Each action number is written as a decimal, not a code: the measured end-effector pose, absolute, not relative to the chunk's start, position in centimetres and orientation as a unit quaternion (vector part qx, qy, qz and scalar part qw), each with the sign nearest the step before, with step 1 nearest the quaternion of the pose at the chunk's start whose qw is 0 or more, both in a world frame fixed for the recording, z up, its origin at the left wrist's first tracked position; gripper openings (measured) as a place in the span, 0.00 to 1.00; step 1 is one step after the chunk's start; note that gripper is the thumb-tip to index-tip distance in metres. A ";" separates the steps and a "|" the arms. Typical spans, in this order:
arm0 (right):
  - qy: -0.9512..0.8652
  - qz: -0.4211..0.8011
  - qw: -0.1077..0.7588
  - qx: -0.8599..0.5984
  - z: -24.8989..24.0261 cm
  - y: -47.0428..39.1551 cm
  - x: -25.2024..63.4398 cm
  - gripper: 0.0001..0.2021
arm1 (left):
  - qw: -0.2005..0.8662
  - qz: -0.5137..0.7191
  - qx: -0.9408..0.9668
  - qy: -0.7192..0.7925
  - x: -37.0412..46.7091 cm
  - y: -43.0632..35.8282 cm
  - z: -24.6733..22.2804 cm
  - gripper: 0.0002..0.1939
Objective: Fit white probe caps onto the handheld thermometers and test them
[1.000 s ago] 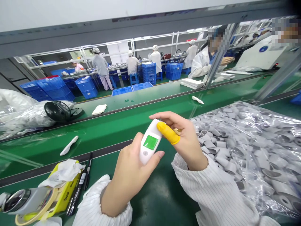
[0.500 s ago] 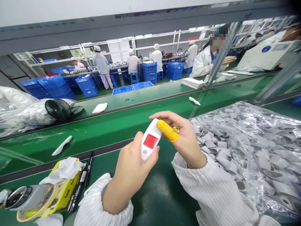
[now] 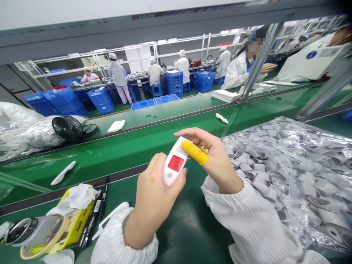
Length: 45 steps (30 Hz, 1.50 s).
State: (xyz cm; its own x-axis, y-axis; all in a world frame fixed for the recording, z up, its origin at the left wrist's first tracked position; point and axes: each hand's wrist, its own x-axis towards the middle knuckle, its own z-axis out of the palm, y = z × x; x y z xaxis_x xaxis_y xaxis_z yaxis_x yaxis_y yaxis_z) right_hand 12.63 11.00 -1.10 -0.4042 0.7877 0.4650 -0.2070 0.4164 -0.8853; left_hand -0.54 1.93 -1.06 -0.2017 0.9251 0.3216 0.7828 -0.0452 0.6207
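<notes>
Between my two hands is a white handheld thermometer (image 3: 169, 175) with a lit red screen and a small grey button below it. My left hand (image 3: 154, 194) is closed round its lower body. Near the upper end, my right hand (image 3: 211, 154) grips it, the thumb in a yellow finger cot (image 3: 195, 152) lying on its face. The right fingers go behind the body and are partly hidden. Another white thermometer (image 3: 111, 216) lies on the bench by my left sleeve, which partly covers it.
White devices lie on the green conveyor belt (image 3: 115, 146), one left (image 3: 63, 173), one right (image 3: 221, 118). A plastic bag of grey tube pieces (image 3: 275, 165) fills the right side. Left are a yellow tray (image 3: 79, 223), black pens (image 3: 90, 223) and a black fan (image 3: 67, 127). A co-worker (image 3: 236, 73) sits across.
The red screen showed digits before and now looks plain red. Both devices on the belt have shifted left. My hands keep their hold, and my left sleeve has moved slightly right, uncovering more of the bench thermometer.
</notes>
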 end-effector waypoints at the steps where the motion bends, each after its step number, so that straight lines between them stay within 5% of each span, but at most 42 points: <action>1: -0.682 0.491 0.496 -0.219 -1.1 11.2 12.8 0.18 | 0.084 0.376 0.623 0.681 -0.6 1.9 -1.1 0.13; 5: -0.712 0.458 0.457 -0.271 -0.9 11.5 14.0 0.20 | 0.126 0.461 0.576 0.663 -1.1 1.8 -1.1 0.15; 8: -0.748 0.434 0.414 -0.284 -0.7 11.2 14.6 0.20 | 0.296 0.554 0.539 0.562 -1.6 2.0 -1.1 0.21; 13: -0.772 0.422 0.404 -0.253 -0.5 10.4 14.2 0.12 | 0.487 0.621 0.483 0.379 -2.0 2.4 -0.7 0.14; 19: -0.802 0.272 0.469 -0.249 0.2 9.3 13.6 0.07 | 0.479 0.629 0.487 0.370 -2.1 2.3 -0.7 0.10; 31: -0.849 -0.006 0.441 -0.289 -0.7 7.9 12.2 0.11 | 0.240 0.607 0.563 0.507 -1.2 1.3 -1.1 0.14; 38: -0.826 0.343 0.412 -0.174 -0.9 9.4 11.9 0.11 | 0.473 0.600 0.496 0.414 -2.9 2.1 -0.4 0.09; 41: -0.823 0.267 0.468 -0.179 -0.9 9.6 11.9 0.03 | 0.526 0.590 0.463 0.401 -3.2 2.7 -0.4 0.17; 45: -0.881 0.058 0.446 -0.148 -1.0 9.5 12.3 0.13 | 0.547 0.559 0.463 0.418 -3.2 2.8 -0.8 0.28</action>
